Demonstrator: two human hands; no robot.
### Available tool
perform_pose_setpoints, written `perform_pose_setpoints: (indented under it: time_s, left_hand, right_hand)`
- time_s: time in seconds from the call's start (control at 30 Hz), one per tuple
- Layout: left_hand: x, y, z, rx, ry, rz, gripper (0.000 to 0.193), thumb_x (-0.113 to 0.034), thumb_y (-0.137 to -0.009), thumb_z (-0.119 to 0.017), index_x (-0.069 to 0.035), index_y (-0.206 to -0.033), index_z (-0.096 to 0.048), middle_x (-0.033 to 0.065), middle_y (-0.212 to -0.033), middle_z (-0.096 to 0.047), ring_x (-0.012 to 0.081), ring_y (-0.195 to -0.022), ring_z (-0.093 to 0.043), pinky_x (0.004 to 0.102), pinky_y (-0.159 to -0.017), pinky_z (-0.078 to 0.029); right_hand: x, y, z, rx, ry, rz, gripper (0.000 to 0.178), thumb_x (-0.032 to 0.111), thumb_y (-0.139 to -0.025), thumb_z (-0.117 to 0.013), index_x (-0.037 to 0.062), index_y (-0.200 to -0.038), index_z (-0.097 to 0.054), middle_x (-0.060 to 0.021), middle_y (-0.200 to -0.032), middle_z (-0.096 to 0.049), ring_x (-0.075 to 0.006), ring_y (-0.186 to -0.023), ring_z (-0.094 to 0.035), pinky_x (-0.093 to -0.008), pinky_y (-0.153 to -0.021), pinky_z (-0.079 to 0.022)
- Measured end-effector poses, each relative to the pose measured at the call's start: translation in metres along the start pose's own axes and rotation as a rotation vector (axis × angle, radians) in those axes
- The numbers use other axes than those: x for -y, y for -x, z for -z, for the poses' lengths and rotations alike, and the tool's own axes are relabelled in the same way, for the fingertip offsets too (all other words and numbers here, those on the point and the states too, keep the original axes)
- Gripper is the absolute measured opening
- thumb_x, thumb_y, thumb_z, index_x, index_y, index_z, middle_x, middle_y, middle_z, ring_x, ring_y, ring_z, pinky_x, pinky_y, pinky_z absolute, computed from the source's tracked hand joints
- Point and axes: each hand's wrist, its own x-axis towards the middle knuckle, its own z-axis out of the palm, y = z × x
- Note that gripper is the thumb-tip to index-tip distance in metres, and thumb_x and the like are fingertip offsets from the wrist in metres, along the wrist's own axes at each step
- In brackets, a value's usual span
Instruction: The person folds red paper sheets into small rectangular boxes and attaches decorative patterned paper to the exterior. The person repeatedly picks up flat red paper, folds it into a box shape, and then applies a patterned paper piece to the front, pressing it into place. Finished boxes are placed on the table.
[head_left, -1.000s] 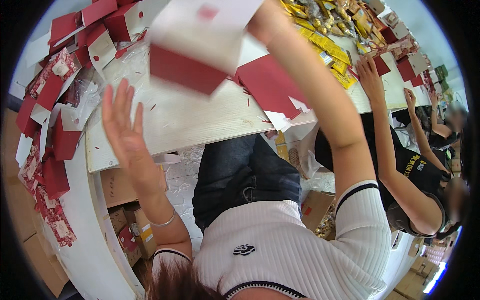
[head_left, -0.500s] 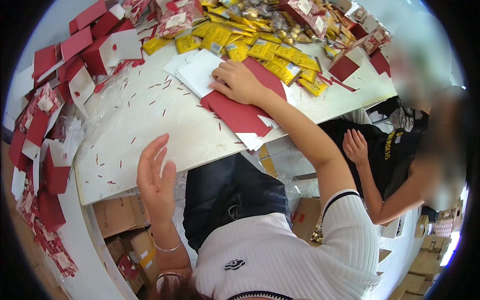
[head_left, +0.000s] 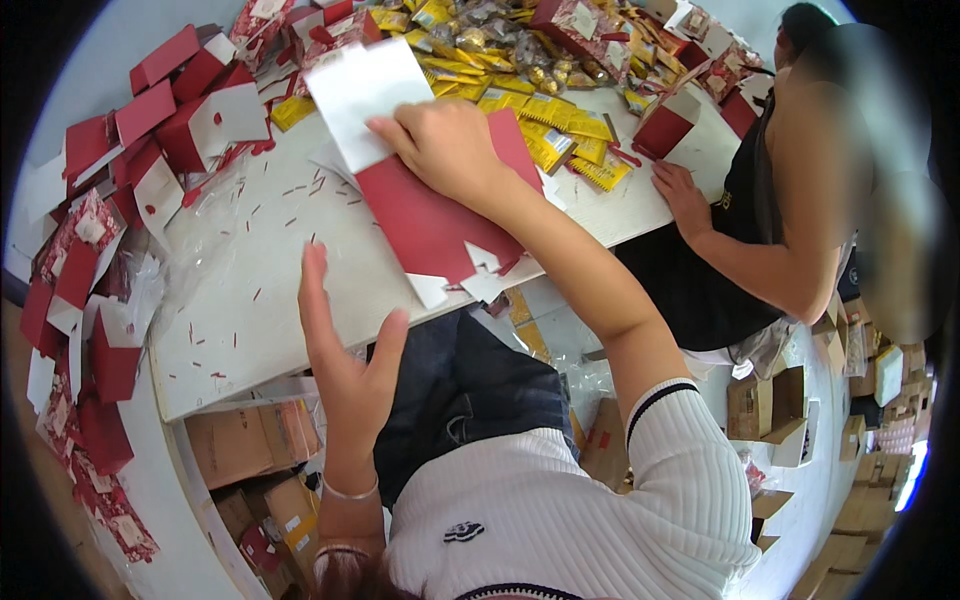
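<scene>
My right hand [head_left: 440, 150] is closed on a flat box blank [head_left: 440, 235], red card with a white end panel [head_left: 370, 95]. The blank lies slantwise across the table's front edge, its white cut flaps sticking out past it. More white card shows beneath its left side; how many blanks are there is hidden. My left hand [head_left: 352, 360] is open and holds nothing, fingers stretched up and thumb apart, just in front of the table edge, left of the blank's near end.
Folded red boxes [head_left: 180, 130] crowd the left side of the white table [head_left: 270, 320]. Yellow packets [head_left: 560, 115] are heaped at the back beside gold-wrapped pieces [head_left: 540, 78]. A co-worker's hand [head_left: 682, 195] rests on the right edge. Cardboard cartons [head_left: 250, 440] stand under the table.
The blank under my right hand has shifted left and its white panel has swung up and away. My left hand moved right, its thumb spreading. The co-worker has come up to the table.
</scene>
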Motion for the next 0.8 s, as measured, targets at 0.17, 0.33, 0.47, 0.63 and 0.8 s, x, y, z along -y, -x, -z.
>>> perform_pose_setpoints:
  time_s: [0.17,0.33,0.47,0.63,0.8]
  left_hand:
    - [-0.004,-0.023,-0.009,-0.133,-0.380,-0.080,0.093,-0.022,-0.067,-0.074,0.005,-0.134,-0.015,0.0235,-0.134,-0.027,0.0322,-0.124,-0.029,0.0374,-0.102,-0.024]
    - [0.022,-0.038,0.003,-0.092,-0.040,-0.039,0.088,-0.028,-0.067,-0.073,0.005,-0.130,-0.022,0.0232,-0.121,-0.043,0.0337,-0.107,-0.048,0.0394,-0.090,-0.039]
    - [0.018,-0.040,0.048,-0.096,0.722,0.372,0.049,-0.012,-0.073,-0.064,0.002,-0.116,-0.044,0.0138,-0.106,-0.056,0.0232,-0.092,-0.058,0.0308,-0.078,-0.047]
    - [0.021,-0.044,0.088,-0.071,0.994,0.702,0.037,-0.013,-0.077,-0.059,0.003,-0.109,-0.052,0.0117,-0.099,-0.060,0.0182,-0.085,-0.060,0.0282,-0.075,-0.049]
    - [0.041,-0.047,0.079,0.032,1.029,0.632,0.045,-0.033,-0.086,-0.053,-0.001,-0.118,-0.048,0.0087,-0.104,-0.058,0.0153,-0.091,-0.058,0.0285,-0.081,-0.046]
  right_hand:
    - [0.080,-0.025,0.020,0.035,-0.207,-0.056,0.049,0.044,-0.081,-0.051,0.0055,-0.051,-0.059,-0.0165,-0.049,-0.052,-0.0337,-0.048,-0.054,-0.0398,-0.044,-0.042]
    - [0.120,-0.034,0.024,0.387,-0.354,-0.085,0.041,0.041,-0.082,-0.050,0.0051,-0.066,-0.063,-0.0147,-0.063,-0.059,-0.0296,-0.063,-0.059,-0.0393,-0.060,-0.045]
    - [0.090,-0.040,0.031,-0.069,-0.435,0.439,0.029,0.014,-0.079,-0.055,0.0041,-0.106,-0.054,-0.0186,-0.099,-0.057,-0.0314,-0.090,-0.056,-0.0392,-0.075,-0.045]
    - [0.060,0.007,0.053,0.260,-0.260,0.527,0.064,-0.002,-0.062,-0.058,0.0169,-0.122,-0.047,-0.0230,-0.126,-0.039,-0.0355,-0.113,-0.043,-0.0398,-0.089,-0.040]
    - [0.072,0.013,0.058,0.267,-0.619,0.537,0.061,0.012,-0.061,-0.069,0.0080,-0.118,-0.048,-0.0189,-0.132,-0.035,-0.0346,-0.124,-0.032,-0.0402,-0.099,-0.029]
